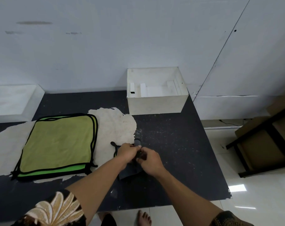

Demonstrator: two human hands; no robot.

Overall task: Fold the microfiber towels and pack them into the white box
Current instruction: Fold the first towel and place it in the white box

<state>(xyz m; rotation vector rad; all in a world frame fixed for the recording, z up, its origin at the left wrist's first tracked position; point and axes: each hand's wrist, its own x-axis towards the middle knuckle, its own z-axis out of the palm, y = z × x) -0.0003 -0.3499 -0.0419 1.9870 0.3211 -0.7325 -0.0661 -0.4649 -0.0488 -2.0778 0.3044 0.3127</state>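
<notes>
The left hand (126, 152) and right hand (150, 162) pinched a bunched dark towel (130, 171) near the table's (179, 152) middle, seemingly mid-fold, while green towels (58, 144) lay stacked by the left edge and the far-corner white box (156, 105) held none.

Stacked green towels (57, 144), perhaps dark towel (130, 172), white box (154, 105)

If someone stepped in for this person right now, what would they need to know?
Left hand and right hand: both grip one dark towel, bunched small at mid-table.
Green towel stack: lies flat on the left, apart from the hands.
White box: at the back, open; no towel shows inside.
Done: nothing packed.
Left: finish this fold, box it, then work through the stack.
</notes>
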